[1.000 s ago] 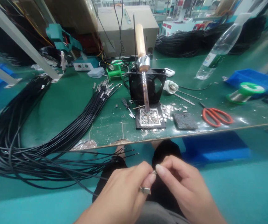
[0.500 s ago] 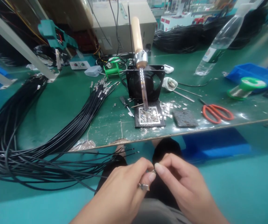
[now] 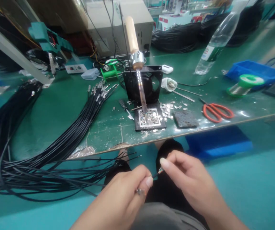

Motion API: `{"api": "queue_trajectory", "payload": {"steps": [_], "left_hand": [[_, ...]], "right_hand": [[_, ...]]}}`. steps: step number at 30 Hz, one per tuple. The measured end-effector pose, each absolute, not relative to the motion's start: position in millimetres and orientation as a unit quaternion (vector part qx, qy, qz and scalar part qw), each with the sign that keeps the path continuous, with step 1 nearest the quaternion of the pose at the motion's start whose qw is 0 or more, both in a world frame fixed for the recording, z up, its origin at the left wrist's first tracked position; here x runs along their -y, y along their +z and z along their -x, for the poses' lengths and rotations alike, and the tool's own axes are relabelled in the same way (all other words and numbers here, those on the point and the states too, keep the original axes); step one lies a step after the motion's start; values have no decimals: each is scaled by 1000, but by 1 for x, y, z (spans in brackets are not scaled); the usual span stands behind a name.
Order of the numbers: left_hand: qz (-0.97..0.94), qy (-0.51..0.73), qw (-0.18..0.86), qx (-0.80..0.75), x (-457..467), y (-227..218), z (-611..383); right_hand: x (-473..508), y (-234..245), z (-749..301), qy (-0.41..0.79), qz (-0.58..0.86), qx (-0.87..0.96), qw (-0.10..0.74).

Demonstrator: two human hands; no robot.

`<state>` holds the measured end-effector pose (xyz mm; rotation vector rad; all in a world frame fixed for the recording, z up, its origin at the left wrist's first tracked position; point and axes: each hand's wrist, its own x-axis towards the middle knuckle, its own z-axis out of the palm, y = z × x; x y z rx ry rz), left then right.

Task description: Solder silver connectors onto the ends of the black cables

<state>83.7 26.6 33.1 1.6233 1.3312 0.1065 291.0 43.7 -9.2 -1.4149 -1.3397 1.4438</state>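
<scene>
Now, in the head view, the left hand [image 3: 130, 188] is pinching a black cable [image 3: 155, 175] and the right hand [image 3: 186, 179] is pinching its metal tip [image 3: 160, 170]. Between them, the cable is slanting up to the right, its tip touching the right fingers [image 3: 165, 163].

The smooth green-topped table [image 3: 56, 105] carries a bundle of thin black cables [image 3: 81, 121] with silvery tips. On it lies also a flat grey block [image 3: 186, 119], beside orange-handled scissors [image 3: 215, 111].

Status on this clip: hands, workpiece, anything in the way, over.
Left hand pinching black cable; right hand on its metal tip. Tip partly covered by fingers. Cable bundle overhangs bench edge, left side.
</scene>
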Motion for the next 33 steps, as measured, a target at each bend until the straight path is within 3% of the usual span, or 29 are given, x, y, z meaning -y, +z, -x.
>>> {"api": "queue_trajectory", "payload": {"steps": [17, 24, 28, 33], "left_hand": [[-654, 58, 534, -533, -26, 30, -82], [-706, 126, 425, -552, -30, 35, -87], [-725, 87, 400, -554, -32, 36, -93], [-729, 84, 375, -566, -27, 32, -89]], "right_hand": [[-46, -16, -291, 596, 527, 495, 348], [-41, -2, -297, 436, 426, 691, 388], [-37, 3, -283, 426, 341, 739, 396], [-35, -1, -272, 468, 389, 688, 396]]}}
